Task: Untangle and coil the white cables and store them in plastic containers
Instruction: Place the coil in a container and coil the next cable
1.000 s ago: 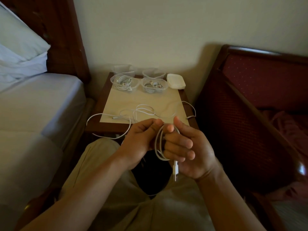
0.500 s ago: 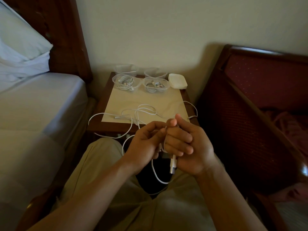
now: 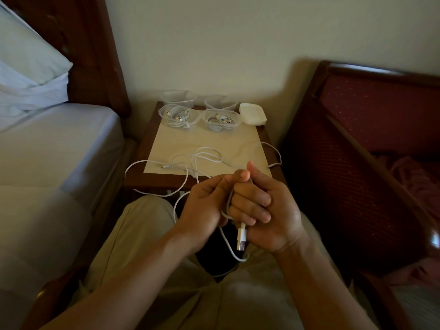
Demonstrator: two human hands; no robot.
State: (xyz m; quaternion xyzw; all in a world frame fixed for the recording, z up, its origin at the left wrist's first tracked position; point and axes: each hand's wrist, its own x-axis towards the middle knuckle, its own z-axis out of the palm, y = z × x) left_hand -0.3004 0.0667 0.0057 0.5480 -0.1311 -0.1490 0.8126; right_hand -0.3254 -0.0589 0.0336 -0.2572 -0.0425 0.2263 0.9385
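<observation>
We pinch the white cable (image 3: 227,206) in both hands, left hand (image 3: 204,206) and right hand (image 3: 266,210); slack beyond them on the desk (image 3: 207,144) may snag, re-tangling.

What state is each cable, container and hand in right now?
Left hand: grips held cable.
Right hand: grips held cable.
Held cable: partly looped, USB plug dangling.
Table cable: loose, uncoiled.
Front containers: hold coiled cables.
Back containers: contents unclear.

Head view: worn at head height, facing forward and down.
Nearness: close over hands (image 3: 238,206); bedside table (image 3: 266,139) beyond.
</observation>
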